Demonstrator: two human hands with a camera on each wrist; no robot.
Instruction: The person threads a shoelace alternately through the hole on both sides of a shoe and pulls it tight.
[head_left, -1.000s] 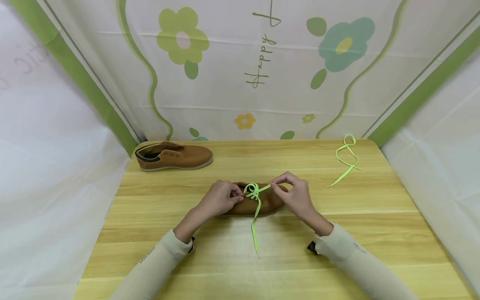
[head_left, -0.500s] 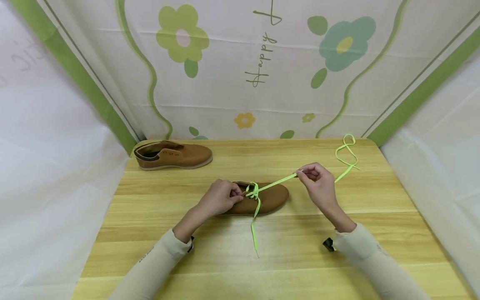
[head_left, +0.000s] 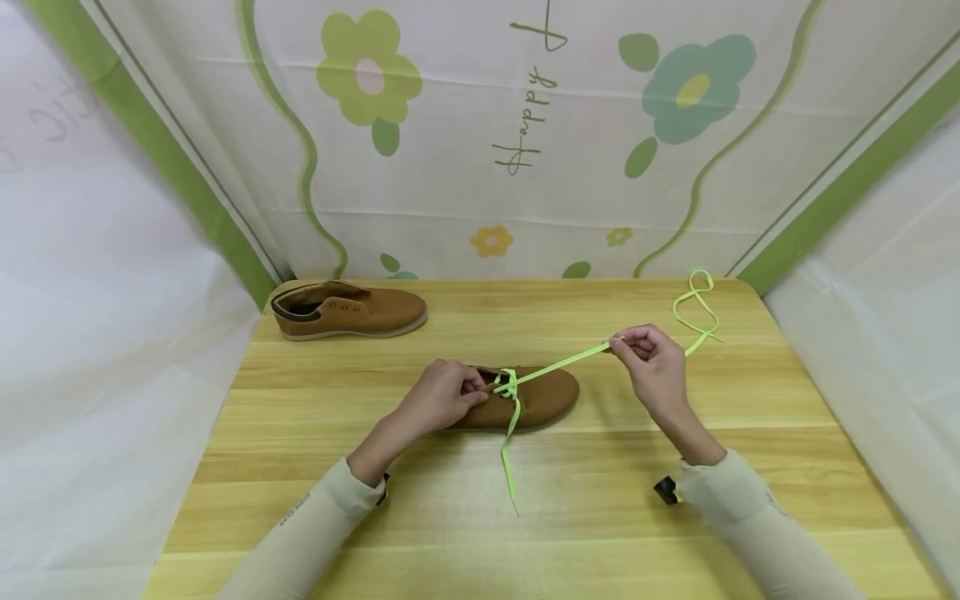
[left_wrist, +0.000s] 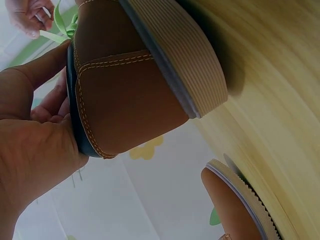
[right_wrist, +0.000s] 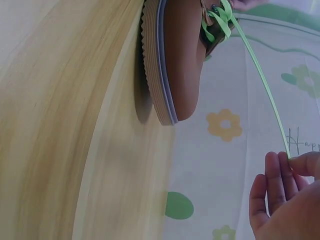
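A brown shoe (head_left: pixel 551 396) lies mid-table, toe to the right, with a neon green shoelace (head_left: pixel 562 363) threaded at its eyelets. My left hand (head_left: pixel 444 395) grips the shoe's opening near the eyelets; in the left wrist view the thumb lies at the dark collar edge (left_wrist: pixel 75 110), and what the fingertips pinch is partly hidden. Up and to the right of the toe, my right hand (head_left: pixel 654 367) pinches one lace end between thumb and forefinger. That lace runs straight from the eyelets, as the right wrist view also shows. The other lace end (head_left: pixel 507 467) hangs over the near side onto the table.
A second brown shoe (head_left: pixel 386 310), with bare eyelets, stands at the back left of the wooden table (head_left: pixel 525 550). A loose green lace (head_left: pixel 696 310) lies at the back right, partly behind my right hand. A flower-printed curtain (head_left: pixel 450 167) closes the back.
My right hand has moved right and slightly up, drawing the lace end out into a long straight line. A loop at the eyelets has shrunk. The left hand stays in place.
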